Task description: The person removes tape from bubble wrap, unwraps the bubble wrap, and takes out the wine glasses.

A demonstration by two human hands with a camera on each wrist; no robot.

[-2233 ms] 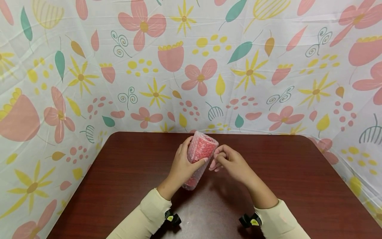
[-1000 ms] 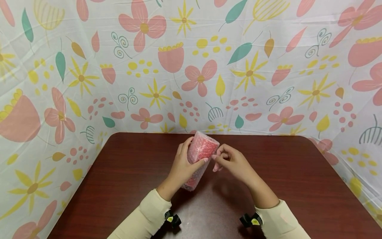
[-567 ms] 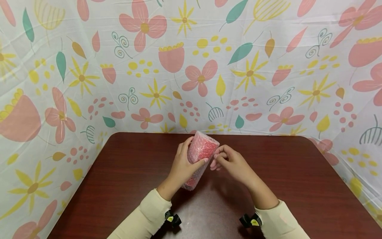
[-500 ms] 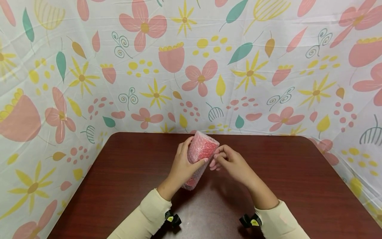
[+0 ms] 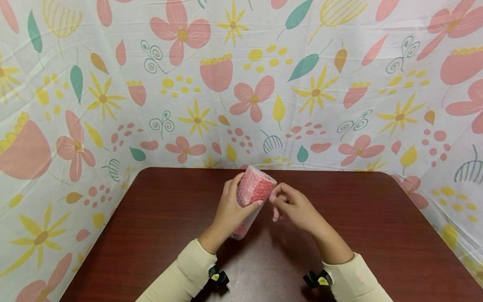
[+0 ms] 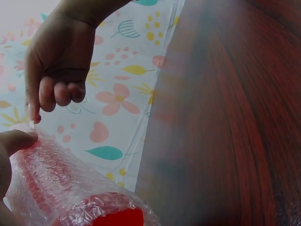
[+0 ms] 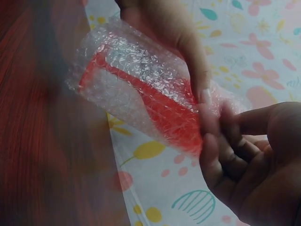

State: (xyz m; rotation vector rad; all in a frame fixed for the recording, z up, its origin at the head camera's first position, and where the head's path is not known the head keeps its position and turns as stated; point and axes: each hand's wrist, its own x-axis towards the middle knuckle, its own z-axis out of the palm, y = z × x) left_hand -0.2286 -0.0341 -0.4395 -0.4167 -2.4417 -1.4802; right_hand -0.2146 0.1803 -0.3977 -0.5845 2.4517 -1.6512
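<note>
A red, roughly cylindrical thing wrapped in bubble wrap (image 5: 256,186) is held tilted above the table; its exact kind is hidden by the wrap. My left hand (image 5: 230,209) grips it from the left, with the thumb across its near side. At its right side is my right hand (image 5: 296,207), thumb and forefinger brought together at the edge of the wrap and the other fingers curled. In the left wrist view a small pale bit shows between the right fingertips and the bubble wrap (image 6: 66,174). The right wrist view shows these fingertips blurred against the wrap (image 7: 141,89).
A dark reddish-brown table (image 5: 166,209) lies under both hands. Behind it and at both sides hangs a white cloth (image 5: 241,138) printed with flowers and leaves. A black strap-on camera (image 5: 219,276) sits at the left wrist, another camera (image 5: 316,278) at the right.
The right fingertips have gone back and forth slightly beside the wrap; the lower fingers are now more curled and a little farther from it. The left hand keeps its grip in place.
</note>
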